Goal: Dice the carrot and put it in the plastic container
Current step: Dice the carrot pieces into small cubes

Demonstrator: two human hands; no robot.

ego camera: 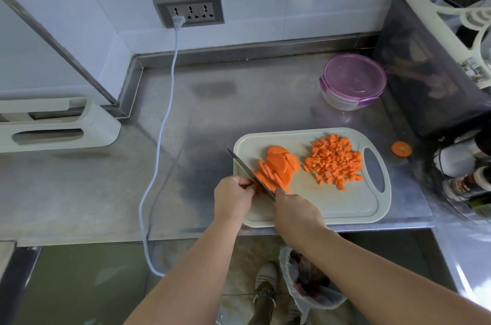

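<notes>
A steel counter (212,117) runs under a white wall with one three-way socket (189,9) and one white cable (162,122) plugged in. One board (318,205) lies on it, handle hole toward 3 o'clock. On the board are two lots of carrot: a heap of dice (333,162) on the right side and a fan of slices (279,165) left of centre, its long axis running from 7 to 1 o'clock. One carrot end (401,148) lies on the counter at 3 o'clock from the board. One container (352,82), its purple lid on, sits at 1 o'clock. A dark tub (425,72) beyond it holds white plastic pieces. The right hand (295,210) grips the one knife (240,162), tip toward 10 o'clock, blade against the slices. The left hand (233,194) is curled beside the blade; whether it pinches carrot I cannot tell
</notes>
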